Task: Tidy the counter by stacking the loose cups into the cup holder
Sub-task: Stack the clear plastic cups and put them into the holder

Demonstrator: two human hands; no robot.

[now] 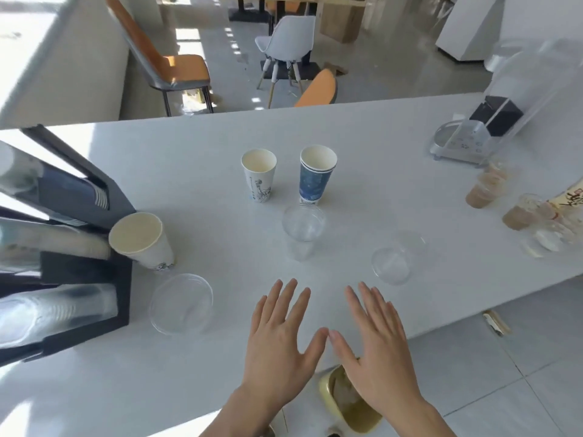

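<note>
Six loose cups remain on the white table (362, 146), so we judge nothing stacked yet: a white paper cup (259, 175), a blue paper cup (316, 175) and a clear plastic cup (303, 231) upright, mouths up; others nearer. The black cup holder (120, 197) lies left, tubes slanting. Our left hand (277, 342) and right hand (375, 348) hover, fingers spread, holding nothing.

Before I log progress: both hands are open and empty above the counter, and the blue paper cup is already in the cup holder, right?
Not quite. The head view shows the blue paper cup standing loose on the counter, beside the white paper cup, not in the cup holder. Both hands, left and right, are open and empty.
</note>
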